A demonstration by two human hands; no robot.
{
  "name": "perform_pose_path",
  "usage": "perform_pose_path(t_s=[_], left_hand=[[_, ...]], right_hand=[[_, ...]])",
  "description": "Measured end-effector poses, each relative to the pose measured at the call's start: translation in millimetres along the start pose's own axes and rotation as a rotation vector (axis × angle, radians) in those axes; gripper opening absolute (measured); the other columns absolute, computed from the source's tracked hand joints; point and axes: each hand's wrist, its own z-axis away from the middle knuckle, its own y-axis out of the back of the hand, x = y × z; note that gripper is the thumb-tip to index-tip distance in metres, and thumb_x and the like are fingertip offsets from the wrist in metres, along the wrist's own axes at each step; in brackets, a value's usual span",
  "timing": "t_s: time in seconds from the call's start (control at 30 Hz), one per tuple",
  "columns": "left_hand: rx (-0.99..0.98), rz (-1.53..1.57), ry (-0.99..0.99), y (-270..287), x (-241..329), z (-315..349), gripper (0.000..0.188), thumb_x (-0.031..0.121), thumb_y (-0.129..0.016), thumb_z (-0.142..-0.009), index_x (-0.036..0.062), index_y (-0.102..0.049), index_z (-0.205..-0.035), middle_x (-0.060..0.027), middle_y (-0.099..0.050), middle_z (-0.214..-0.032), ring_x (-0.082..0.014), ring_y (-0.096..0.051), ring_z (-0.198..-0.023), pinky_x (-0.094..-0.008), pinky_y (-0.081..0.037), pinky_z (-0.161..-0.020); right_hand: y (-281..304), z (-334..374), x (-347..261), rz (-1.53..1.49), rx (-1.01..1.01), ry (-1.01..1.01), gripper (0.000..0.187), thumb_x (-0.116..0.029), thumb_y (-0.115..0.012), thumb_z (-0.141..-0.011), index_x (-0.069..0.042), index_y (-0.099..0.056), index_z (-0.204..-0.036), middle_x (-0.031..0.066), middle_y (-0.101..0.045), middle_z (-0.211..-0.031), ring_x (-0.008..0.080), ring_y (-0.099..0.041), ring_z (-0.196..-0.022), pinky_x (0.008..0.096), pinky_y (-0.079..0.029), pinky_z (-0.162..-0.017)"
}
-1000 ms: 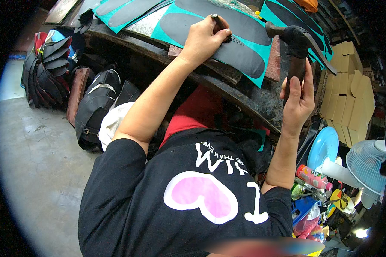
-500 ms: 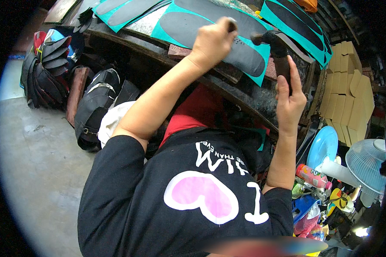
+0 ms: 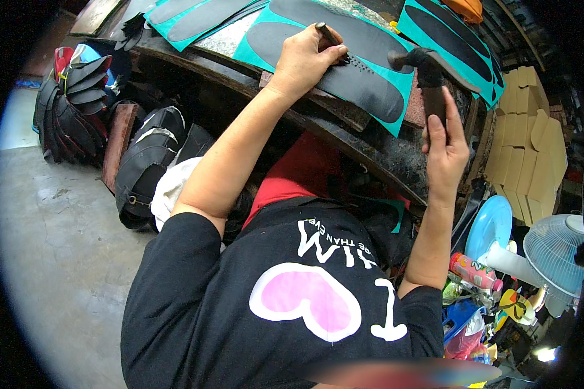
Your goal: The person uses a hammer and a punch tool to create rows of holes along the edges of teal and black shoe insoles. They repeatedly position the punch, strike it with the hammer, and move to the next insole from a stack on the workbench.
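Observation:
My left hand (image 3: 300, 66) is closed around a dark rod-shaped punch (image 3: 323, 30), its top end pointing up and its lower end hidden by my fingers. The punch is over a teal sheet (image 3: 403, 87) bearing dark grey sole shapes (image 3: 376, 97). Beside my left hand, rows of small dark dots (image 3: 357, 63) mark one sole shape. To the right, my right hand (image 3: 445, 155) grips the handle of a hammer (image 3: 431, 94). The hammer's head is raised over the sheet's right end, apart from the punch.
More teal sheets with sole shapes lie on the workbench at left (image 3: 194, 24) and right (image 3: 444, 32). Bundled dark soles (image 3: 78, 107) stand at far left. Cardboard boxes (image 3: 525, 149), a blue round lid-like disc (image 3: 488, 225) and a fan (image 3: 555, 249) are at right.
My left hand has shifted left with the punch, showing more of the dots. My right hand has moved slightly right with the hammer, so its head is farther from the punch.

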Motion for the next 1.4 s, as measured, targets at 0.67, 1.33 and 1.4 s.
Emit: perform_pose_path(t_s=[0.67,1.33,1.4], left_hand=[[0.429,0.13,-0.014,47.7,-19.3,-14.3,0.013,0.009,-0.069,-0.09,-0.0011,-0.063,-0.095,-0.0083,-0.072,-0.086,-0.0147,-0.069,-0.084,-0.0286,-0.054,-0.079],[0.84,-0.287,-0.063,187.7,-54.6,-40.2,0.013,0.015,-0.075,-0.087,0.0031,-0.07,-0.088,-0.0078,-0.071,-0.08,-0.0166,-0.066,-0.072,-0.0335,-0.053,-0.072],[0.618,0.088,-0.094,134.4,-35.8,-35.6,0.011,0.01,-0.073,-0.089,0.0027,-0.068,-0.094,-0.005,-0.071,-0.087,-0.0137,-0.065,-0.08,-0.03,-0.052,-0.077]], right_hand=[[55.2,-0.1,69.2,0.772,0.263,-0.002,0.041,-0.033,-0.063,-0.097,-0.031,-0.059,-0.138,0.0103,-0.07,-0.117,0.0307,-0.07,-0.095,0.0399,-0.054,-0.077],[67.1,-46.8,89.6,0.956,0.128,0.21,0.029,-0.023,-0.066,-0.092,-0.023,-0.071,-0.12,0.0021,-0.063,-0.111,0.0267,-0.061,-0.102,0.0402,-0.051,-0.086],[65.0,-91.8,89.8,0.915,0.106,0.303,0.03,-0.023,-0.066,-0.091,-0.02,-0.069,-0.121,0.0035,-0.064,-0.12,0.028,-0.06,-0.107,0.0401,-0.05,-0.092]])
